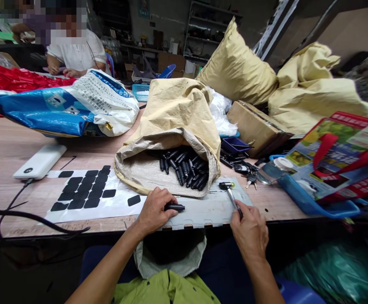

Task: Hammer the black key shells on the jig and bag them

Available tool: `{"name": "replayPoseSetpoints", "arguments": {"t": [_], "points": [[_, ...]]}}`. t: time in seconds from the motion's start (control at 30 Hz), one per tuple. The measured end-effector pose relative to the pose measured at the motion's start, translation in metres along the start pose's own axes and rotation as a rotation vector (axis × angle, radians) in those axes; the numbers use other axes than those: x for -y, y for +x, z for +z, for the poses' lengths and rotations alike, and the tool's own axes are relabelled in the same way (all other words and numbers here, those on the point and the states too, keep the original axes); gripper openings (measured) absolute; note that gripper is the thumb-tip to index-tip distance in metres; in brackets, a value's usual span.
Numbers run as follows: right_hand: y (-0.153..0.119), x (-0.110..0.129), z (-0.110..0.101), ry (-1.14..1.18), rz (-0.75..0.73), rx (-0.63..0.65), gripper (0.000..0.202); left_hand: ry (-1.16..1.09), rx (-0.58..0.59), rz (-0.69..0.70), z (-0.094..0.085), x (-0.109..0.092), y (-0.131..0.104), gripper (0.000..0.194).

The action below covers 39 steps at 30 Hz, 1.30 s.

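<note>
My left hand [156,210] is closed around a short black cylindrical piece [178,207], whose end sticks out to the right just over a grey board [199,211]. In my right hand [249,226] is a small hammer [230,190], gripped by its handle, with the metal and yellow-green head pointing away from me over the board's right part. Beyond my left hand a cream sack [177,101] lies with its mouth toward me. Many similar black pieces [186,169] are heaped inside that mouth. Below the table edge an open pale bag [171,264] sits at my lap.
Black rounded patches [85,190] lie on a white sheet at left, near a white power bank [39,161] with a cable. A blue-white sack [76,105] stands behind. To the right are keys [251,175], a jar [274,169] and a blue tray [313,202]. A person [79,55] sits opposite.
</note>
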State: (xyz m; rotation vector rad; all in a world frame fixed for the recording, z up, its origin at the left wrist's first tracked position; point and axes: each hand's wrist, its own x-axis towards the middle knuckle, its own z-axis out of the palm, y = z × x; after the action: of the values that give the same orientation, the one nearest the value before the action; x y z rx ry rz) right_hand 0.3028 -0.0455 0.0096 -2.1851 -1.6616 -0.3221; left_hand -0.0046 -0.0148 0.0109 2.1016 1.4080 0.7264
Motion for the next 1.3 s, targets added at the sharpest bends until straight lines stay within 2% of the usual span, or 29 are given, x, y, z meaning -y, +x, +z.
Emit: {"name": "replayPoseSetpoints", "arguments": {"t": [0.13, 0.2, 0.27, 0.33, 0.37, 0.47, 0.53, 0.6, 0.67, 0.77, 0.83, 0.87, 0.9, 1.0, 1.07, 1.1, 1.17, 1.3], "points": [[0.011, 0.008, 0.007, -0.074, -0.02, 0.0, 0.033, -0.085, 0.046, 0.142, -0.004, -0.022, -0.019, 0.016], [0.012, 0.012, 0.011, -0.146, -0.044, -0.024, 0.034, -0.195, 0.165, 0.208, 0.0, -0.038, -0.037, 0.023], [0.012, 0.013, 0.013, -0.186, -0.072, -0.033, 0.033, -0.265, 0.329, 0.214, 0.012, -0.049, -0.058, 0.025], [0.01, 0.013, 0.014, -0.195, -0.089, -0.036, 0.032, -0.251, 0.452, 0.133, 0.031, -0.049, -0.075, 0.022], [0.01, 0.012, 0.014, -0.195, -0.095, -0.039, 0.032, -0.228, 0.471, 0.047, 0.042, -0.043, -0.081, 0.02], [0.008, 0.01, 0.013, -0.19, -0.104, -0.045, 0.033, -0.088, 0.467, -0.315, 0.074, -0.013, -0.092, 0.021], [0.008, 0.01, 0.013, -0.186, -0.109, -0.051, 0.033, 0.038, 0.468, -0.481, 0.087, 0.006, -0.094, 0.025], [0.008, 0.009, 0.013, -0.184, -0.116, -0.056, 0.033, 0.085, 0.44, -0.494, 0.088, 0.014, -0.095, 0.03], [0.009, 0.01, 0.013, -0.185, -0.122, -0.059, 0.033, 0.039, 0.421, -0.4, 0.078, 0.006, -0.092, 0.035], [0.009, 0.009, 0.014, -0.191, -0.12, -0.052, 0.032, -0.137, 0.47, -0.235, 0.046, -0.026, -0.074, 0.027], [0.009, 0.009, 0.014, -0.192, -0.119, -0.05, 0.032, -0.307, 0.472, -0.19, 0.02, -0.046, -0.048, 0.019], [0.009, 0.008, 0.015, -0.192, -0.12, -0.049, 0.032, -0.354, 0.403, -0.173, 0.008, -0.05, -0.032, 0.019], [0.009, 0.008, 0.015, -0.192, -0.121, -0.05, 0.032, -0.358, 0.285, -0.175, -0.004, -0.05, -0.014, 0.022], [0.008, 0.007, 0.017, -0.196, -0.125, -0.049, 0.033, -0.173, -0.144, -0.357, -0.029, -0.024, 0.041, 0.027], [0.008, 0.006, 0.017, -0.198, -0.126, -0.044, 0.033, -0.011, -0.346, -0.459, -0.037, 0.003, 0.072, 0.024], [0.008, 0.006, 0.017, -0.198, -0.125, -0.04, 0.033, 0.052, -0.385, -0.505, -0.039, 0.015, 0.084, 0.023], [0.009, 0.005, 0.016, -0.198, -0.121, -0.034, 0.033, 0.144, -0.359, -0.554, -0.04, 0.032, 0.1, 0.023], [0.009, 0.006, 0.016, -0.199, -0.112, -0.029, 0.032, 0.213, -0.228, -0.63, -0.04, 0.036, 0.106, 0.023]]}}
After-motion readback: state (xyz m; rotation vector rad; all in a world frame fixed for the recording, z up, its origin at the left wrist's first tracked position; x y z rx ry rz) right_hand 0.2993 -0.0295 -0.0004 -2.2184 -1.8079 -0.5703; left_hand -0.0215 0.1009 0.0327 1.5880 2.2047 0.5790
